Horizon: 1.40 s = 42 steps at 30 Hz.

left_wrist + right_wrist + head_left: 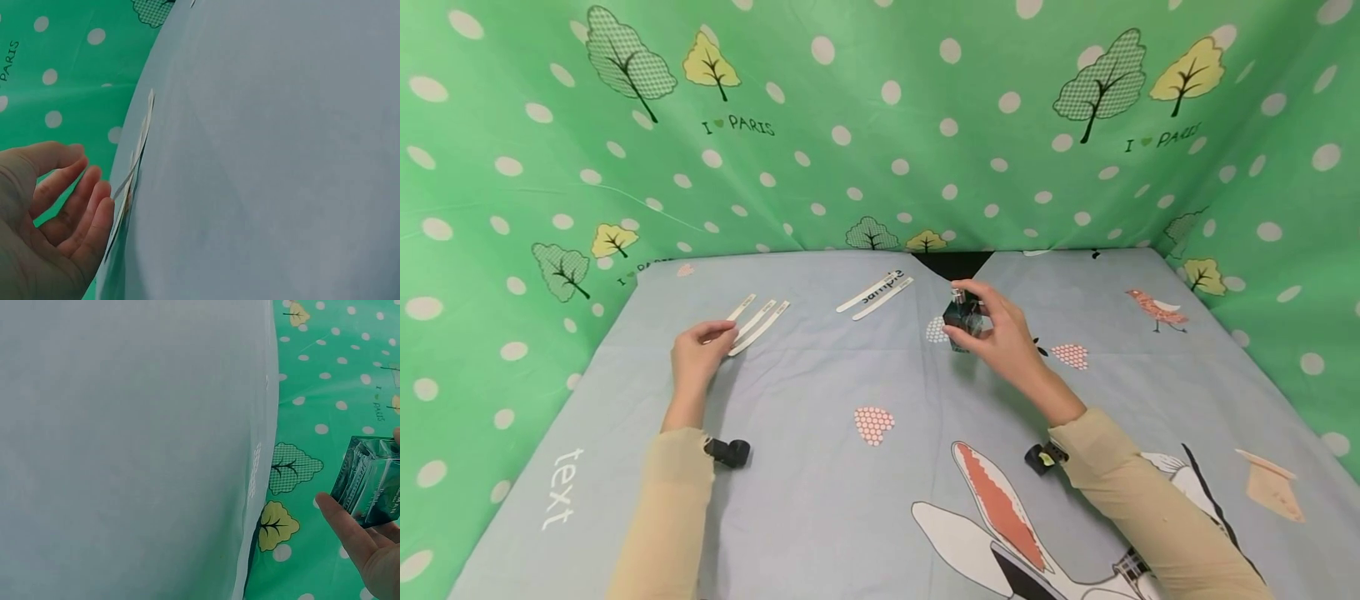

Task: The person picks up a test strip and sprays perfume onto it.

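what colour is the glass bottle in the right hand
The angular glass bottle is dark, translucent teal-green, clearest in the right wrist view.

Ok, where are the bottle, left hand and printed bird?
Bottle (957, 317), head view: dark glass front.
Left hand (697, 357), head view: back of the hand.
Printed bird (1152, 311), head view: red body.

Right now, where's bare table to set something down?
Bare: table middle, around the printed heart between the sleeves; right side, below the printed bird. Crowded: left hand at three white strips; two more strips farther back, near the dark bottle in the right hand.
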Each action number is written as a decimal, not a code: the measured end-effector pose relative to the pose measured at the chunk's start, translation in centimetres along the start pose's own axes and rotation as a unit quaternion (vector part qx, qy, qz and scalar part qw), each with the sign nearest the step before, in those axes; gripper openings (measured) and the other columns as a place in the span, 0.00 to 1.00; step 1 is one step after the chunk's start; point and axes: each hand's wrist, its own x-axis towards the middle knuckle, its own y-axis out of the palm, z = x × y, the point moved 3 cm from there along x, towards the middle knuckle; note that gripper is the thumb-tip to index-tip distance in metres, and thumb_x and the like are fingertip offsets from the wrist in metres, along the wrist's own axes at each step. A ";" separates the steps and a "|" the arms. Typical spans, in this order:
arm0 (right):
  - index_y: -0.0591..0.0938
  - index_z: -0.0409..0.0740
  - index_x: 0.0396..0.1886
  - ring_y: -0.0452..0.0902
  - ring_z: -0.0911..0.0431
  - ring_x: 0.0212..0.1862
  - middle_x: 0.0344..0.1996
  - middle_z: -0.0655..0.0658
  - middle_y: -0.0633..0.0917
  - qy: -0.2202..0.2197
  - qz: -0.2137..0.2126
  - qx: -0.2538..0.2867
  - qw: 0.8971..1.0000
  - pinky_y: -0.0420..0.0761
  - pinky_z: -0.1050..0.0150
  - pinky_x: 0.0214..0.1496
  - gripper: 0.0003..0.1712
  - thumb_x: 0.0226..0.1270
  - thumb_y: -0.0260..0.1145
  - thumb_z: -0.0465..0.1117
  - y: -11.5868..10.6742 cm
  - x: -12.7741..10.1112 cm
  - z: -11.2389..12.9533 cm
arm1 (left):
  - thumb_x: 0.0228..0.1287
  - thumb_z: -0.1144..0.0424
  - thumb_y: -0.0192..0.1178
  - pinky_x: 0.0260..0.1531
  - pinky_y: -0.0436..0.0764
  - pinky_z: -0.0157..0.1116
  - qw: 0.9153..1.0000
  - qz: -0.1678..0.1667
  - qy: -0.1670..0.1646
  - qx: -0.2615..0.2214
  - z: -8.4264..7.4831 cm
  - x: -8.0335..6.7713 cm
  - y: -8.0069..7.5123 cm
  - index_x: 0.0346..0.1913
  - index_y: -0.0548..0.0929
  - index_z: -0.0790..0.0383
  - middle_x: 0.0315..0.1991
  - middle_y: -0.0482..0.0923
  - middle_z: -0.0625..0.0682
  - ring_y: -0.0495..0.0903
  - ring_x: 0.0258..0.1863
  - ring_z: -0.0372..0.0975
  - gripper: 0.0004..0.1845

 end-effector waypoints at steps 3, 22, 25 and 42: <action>0.73 0.51 0.66 0.85 0.43 0.42 0.59 0.37 0.79 0.002 0.000 0.003 1.000 0.83 0.70 0.25 0.37 0.57 0.77 0.37 0.0 0.0 0.0 | 0.66 0.57 0.65 0.29 0.79 0.20 1.000 -0.004 -0.002 0.011 0.2 -0.1 -0.3 0.54 0.86 0.61 0.36 0.85 0.44 0.80 0.26 0.24 0.17; 0.73 0.51 0.66 0.85 0.42 0.43 0.60 0.37 0.79 0.004 -0.001 0.006 1.000 0.83 0.71 0.25 0.37 0.57 0.77 0.37 -0.1 -0.1 0.0 | 0.65 0.59 0.66 0.30 0.76 0.16 0.999 0.012 -0.016 0.047 1.2 -0.7 -0.4 0.57 0.84 0.63 0.55 0.84 0.63 0.74 0.28 0.18 0.19; 0.73 0.51 0.66 0.86 0.42 0.43 0.59 0.37 0.79 0.004 0.000 0.007 1.000 0.83 0.71 0.25 0.37 0.57 0.77 0.37 -0.1 0.0 0.0 | 0.65 0.60 0.66 0.31 0.75 0.15 0.998 0.013 -0.015 0.062 1.3 -0.7 -0.4 0.56 0.84 0.62 0.55 0.84 0.62 0.74 0.31 0.20 0.19; 0.73 0.52 0.66 0.86 0.41 0.43 0.58 0.36 0.79 0.007 0.002 0.011 1.000 0.84 0.69 0.26 0.37 0.57 0.77 0.37 -0.1 0.0 0.0 | 0.59 0.60 0.71 0.28 0.73 0.17 0.995 0.018 0.005 0.095 1.6 -0.6 -0.5 0.54 0.86 0.63 0.48 0.88 0.59 0.72 0.25 0.16 0.20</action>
